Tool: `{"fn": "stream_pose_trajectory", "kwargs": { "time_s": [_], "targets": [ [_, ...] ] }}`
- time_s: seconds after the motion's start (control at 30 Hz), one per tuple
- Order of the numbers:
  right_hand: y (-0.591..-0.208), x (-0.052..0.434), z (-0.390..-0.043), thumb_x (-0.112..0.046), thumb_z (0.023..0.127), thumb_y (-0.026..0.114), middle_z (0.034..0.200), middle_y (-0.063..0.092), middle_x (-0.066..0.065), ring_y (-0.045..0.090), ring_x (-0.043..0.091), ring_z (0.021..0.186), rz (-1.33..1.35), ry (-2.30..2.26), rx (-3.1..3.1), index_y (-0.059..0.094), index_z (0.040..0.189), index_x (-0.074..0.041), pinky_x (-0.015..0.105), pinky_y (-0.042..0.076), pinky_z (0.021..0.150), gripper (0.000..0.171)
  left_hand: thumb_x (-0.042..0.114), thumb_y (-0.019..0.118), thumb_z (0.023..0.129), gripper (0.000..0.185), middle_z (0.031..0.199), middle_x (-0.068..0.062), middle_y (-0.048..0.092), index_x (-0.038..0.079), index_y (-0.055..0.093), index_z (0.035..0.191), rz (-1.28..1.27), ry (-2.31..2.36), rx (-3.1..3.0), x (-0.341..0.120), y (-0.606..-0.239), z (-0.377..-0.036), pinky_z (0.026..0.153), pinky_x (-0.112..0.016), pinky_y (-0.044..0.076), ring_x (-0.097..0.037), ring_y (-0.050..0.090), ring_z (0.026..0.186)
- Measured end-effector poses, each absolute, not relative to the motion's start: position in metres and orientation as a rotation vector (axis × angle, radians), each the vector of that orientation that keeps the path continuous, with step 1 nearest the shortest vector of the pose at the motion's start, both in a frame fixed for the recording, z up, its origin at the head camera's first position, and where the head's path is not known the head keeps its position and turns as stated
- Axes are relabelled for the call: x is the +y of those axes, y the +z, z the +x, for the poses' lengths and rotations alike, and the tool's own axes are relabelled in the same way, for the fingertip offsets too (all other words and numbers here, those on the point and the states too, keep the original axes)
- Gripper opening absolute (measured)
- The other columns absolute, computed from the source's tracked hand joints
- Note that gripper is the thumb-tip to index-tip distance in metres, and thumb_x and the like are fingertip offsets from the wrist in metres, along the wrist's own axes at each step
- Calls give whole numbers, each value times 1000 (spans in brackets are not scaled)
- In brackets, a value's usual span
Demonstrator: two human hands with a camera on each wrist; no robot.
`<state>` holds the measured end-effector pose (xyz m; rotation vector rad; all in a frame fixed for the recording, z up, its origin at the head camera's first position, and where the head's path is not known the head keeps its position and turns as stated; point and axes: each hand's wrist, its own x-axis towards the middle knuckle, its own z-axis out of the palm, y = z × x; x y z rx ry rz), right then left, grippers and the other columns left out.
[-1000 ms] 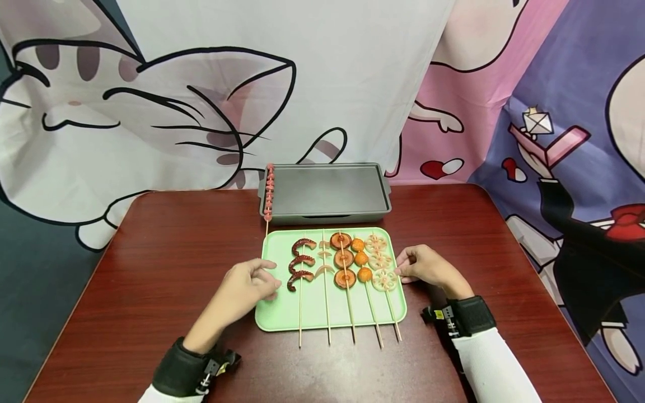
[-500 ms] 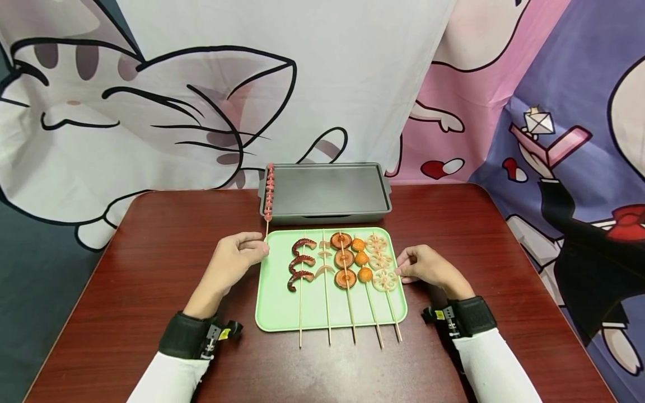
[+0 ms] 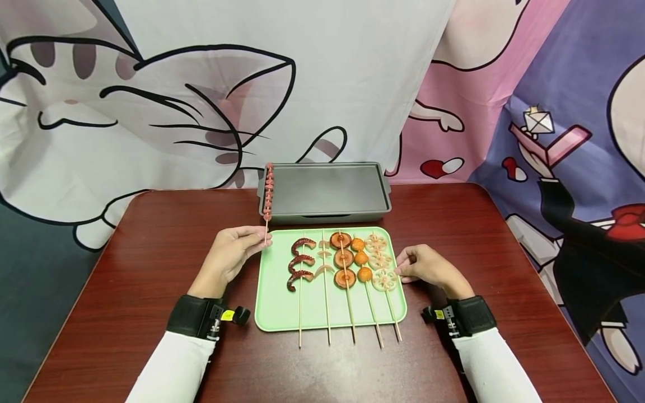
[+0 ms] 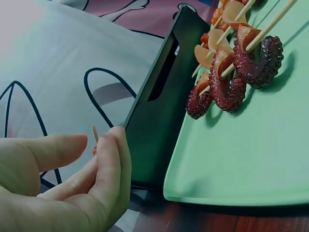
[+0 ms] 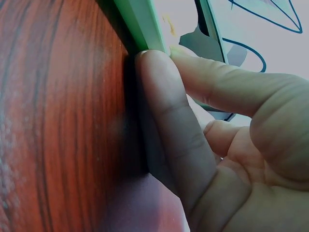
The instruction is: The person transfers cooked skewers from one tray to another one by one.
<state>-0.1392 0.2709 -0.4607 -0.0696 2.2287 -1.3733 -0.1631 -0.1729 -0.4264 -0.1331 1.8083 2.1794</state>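
A sausage skewer (image 3: 269, 193) lies along the left side of the grey griddle pan (image 3: 330, 187), its bare stick pointing toward the person. The left hand (image 3: 234, 252) is at that stick; in the left wrist view a gap shows between thumb (image 4: 65, 150) and fingers, with the stick's end (image 4: 94, 133) in it. With thumb and forefinger, the right hand (image 3: 425, 266) pinches the right rim of the green tray (image 3: 277, 310). On the tray lie octopus-tentacle (image 3: 300, 263), pale-slice (image 3: 324, 258), mushroom (image 3: 344, 259), orange-ball (image 3: 361, 259) and lotus-root (image 3: 380, 261) skewers.
The tray stands on a dark red-brown wooden table (image 3: 176, 240), just in front of the pan. Several skewer sticks reach past the tray's near edge. A cartoon-printed cloth (image 3: 342, 67) hangs behind the table.
The left hand has moved from above the tray's left part to the left and farther away, to the sausage skewer's stick. The right hand stays at the tray's rim.
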Motion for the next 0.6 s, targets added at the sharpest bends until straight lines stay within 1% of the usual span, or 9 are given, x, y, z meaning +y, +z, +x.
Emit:
{"fn": "stream_pose_trajectory", "kwargs": {
  "time_s": [0.17,0.33,0.47,0.6],
  "targets": [
    [-460,271,-139,4,94,69,85,68,10,70,13,76,-70,-1366,2232,64,102,11,27,65,70,12,-8,59,100,45,106,-6,71,-21,46,141,-191,2207,1812,-171,-427,-166,89,-19,60,-6,75,90],
    [-460,271,-139,5,94,68,85,68,10,70,14,77,-68,-1373,2229,64,102,12,28,65,70,11,-9,61,98,47,106,-4,71,-21,47,142,-214,2193,1814,-170,-427,-169,87,-19,61,-6,75,89],
    [-461,271,-139,6,94,67,86,69,11,70,14,78,-72,-1376,2226,64,102,12,28,65,70,10,-10,64,96,51,102,-3,73,-22,45,142,-200,2188,1796,-170,-427,-170,84,-18,61,-6,75,87],
    [-461,271,-140,6,94,67,86,69,11,71,14,78,-69,-1376,2227,64,102,11,28,65,71,10,-11,62,96,51,96,-1,75,-23,43,142,-184,2184,1776,-169,-425,-172,82,-17,61,-6,75,85]
  ]
}}
